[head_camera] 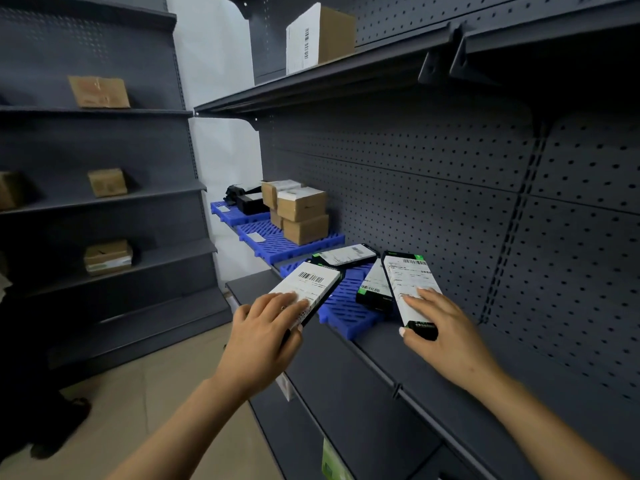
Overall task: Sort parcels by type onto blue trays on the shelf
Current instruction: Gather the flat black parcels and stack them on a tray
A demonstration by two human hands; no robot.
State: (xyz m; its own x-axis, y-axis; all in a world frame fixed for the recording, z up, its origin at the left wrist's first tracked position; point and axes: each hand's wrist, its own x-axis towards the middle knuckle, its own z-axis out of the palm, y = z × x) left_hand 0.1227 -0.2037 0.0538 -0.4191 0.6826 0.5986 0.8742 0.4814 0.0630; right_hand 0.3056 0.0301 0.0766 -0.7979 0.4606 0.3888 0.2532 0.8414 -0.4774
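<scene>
Both hands are reaching over the grey shelf [346, 382]. The left hand [263, 337] is gripping a flat black box [304, 289] with a white label, its far end lying over the near blue tray [346, 306]. The right hand [440, 327] is holding a second box [412, 289], tilted up above the same tray. Two more black boxes [346, 255] are lying on this tray. Brown cartons [304, 216] are standing on the middle tray [273, 240] further along.
</scene>
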